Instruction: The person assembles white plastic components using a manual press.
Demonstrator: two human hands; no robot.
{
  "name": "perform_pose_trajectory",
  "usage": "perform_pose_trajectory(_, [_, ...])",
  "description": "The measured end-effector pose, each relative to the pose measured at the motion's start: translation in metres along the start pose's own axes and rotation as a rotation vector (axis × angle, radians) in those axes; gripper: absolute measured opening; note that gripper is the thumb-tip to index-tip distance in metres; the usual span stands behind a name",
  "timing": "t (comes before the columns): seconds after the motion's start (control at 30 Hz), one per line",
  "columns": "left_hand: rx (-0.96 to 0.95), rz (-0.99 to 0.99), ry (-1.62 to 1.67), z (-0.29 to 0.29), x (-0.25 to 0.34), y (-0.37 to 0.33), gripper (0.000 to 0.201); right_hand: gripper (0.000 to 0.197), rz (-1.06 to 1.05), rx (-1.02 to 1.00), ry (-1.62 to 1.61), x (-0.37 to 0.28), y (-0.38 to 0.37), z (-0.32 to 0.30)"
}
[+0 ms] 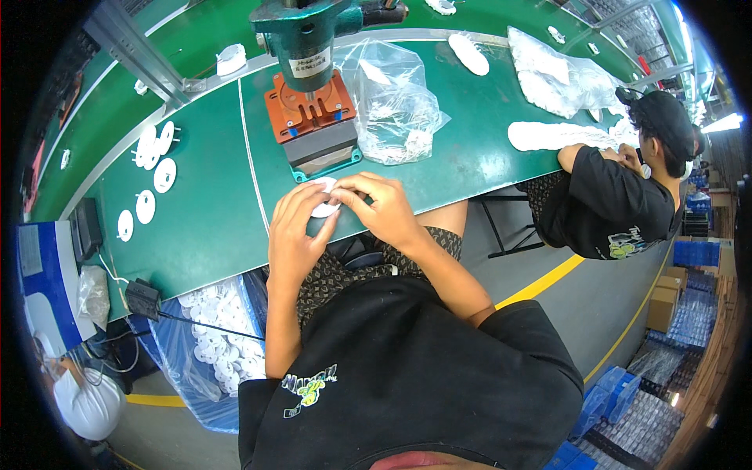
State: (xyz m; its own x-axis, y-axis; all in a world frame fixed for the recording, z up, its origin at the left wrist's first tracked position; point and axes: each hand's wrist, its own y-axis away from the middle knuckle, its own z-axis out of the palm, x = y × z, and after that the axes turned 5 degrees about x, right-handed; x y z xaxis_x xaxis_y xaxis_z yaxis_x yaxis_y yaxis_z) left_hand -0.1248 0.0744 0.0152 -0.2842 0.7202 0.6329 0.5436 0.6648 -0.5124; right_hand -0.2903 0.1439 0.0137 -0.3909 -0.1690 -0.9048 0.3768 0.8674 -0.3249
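Press label: a pale sticker (311,64) on the dark teal press (307,31), two rows of small dark characters, too small to read surely.
Shirt print: on the wearer's black shirt (423,368), pale lettering (312,384) with a green and yellow figure.
Co-worker's print: on the right, a seated co-worker (623,188) in a black shirt and cap shows a similar pale and green print on the shirt.
White disc: the round part (323,210) is at the near edge of the green table (207,235), just on the near side of the press's teal base (329,166), between the two grips; whether it touches the table cannot be told.
Left grip: the fingers (298,211) curl over the disc's left side, with the thumb at its near side, holding it.
Right grip: thumb and forefinger (380,205) close on the disc's right side, fingertips near those of the left.
Orange fixture: a slotted plate (309,106) under the press, on a grey block (319,147).
Clear bag: a crumpled plastic bag (395,102) lies right of the fixture.
Loose discs: more white rounds (164,175) lie on the table's left part, some clustered at the far side.
Blue-lined bin: near left, below the table, a blue plastic liner (176,368) holds a heap of white parts (223,337).
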Motion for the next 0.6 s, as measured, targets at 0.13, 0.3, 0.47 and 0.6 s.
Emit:
perform_pose_trajectory(0.13, [-0.005, 0.002, -0.01, 0.0, -0.002, 0.002, 0.033, 0.016, 0.068, -0.006, -0.003, -0.006, 0.0, 0.001])
perform_pose_trajectory(0.3, [-0.01, -0.015, 0.0, 0.002, -0.004, 0.003, 0.036, 0.016, -0.159, -0.001, 0.141, 0.0, -0.003, 0.002])
perform_pose_trajectory(0.47, [-0.032, -0.036, -0.013, -0.001, -0.002, 0.002, 0.039, 0.02, -0.396, -0.121, 0.468, -0.009, -0.004, -0.002])
perform_pose_trajectory(0.6, [-0.038, -0.043, 0.015, -0.002, -0.001, 0.002, 0.037, 0.032, -0.598, -0.086, 0.338, -0.001, 0.0, -0.007])
